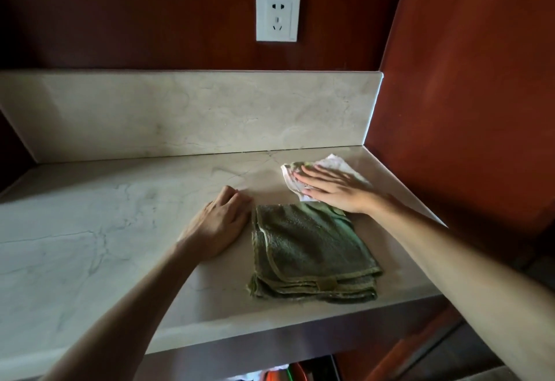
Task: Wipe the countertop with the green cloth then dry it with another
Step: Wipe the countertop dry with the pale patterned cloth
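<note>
- Countertop [99,224]: pale cream stone w/ thin grey veins, smooth, faint sheen; square front edge, short backsplash [192,113] of same stone beyond both hands.
- Green cloth [309,251]: thick terry, nubby pile, olive-green w/ lighter stitched hem; folded into rough square of several layers, edges stacked at near side. Lies flat on countertop betw. the two hands, touching or just beside left hand's thumb side, far right corner reaching under right wrist.
- White cloth [330,164]: thin, crumpled, pale w/ faint print, a bit of green at far left edge; irregular shape, spread flat near right rear corner, pinned under right hand.
- Right hand [333,189]: palm down, fingers straight & slightly spread, pointing left, pressed flat on white cloth; no pinch or curl, just pressing. Forearm runs in from lower right, bare.
- Left hand [219,224]: resting on bare stone just left of green cloth, fingers curled loosely under, knuckles up; holds nothing. Forearm comes in from lower left, bare.
- Wall [150,20] behind & panel [468,80] right of right hand: dark reddish-brown wood, smooth.
- Socket [277,15]: white square plastic plate on wall, well above both hands.
</note>
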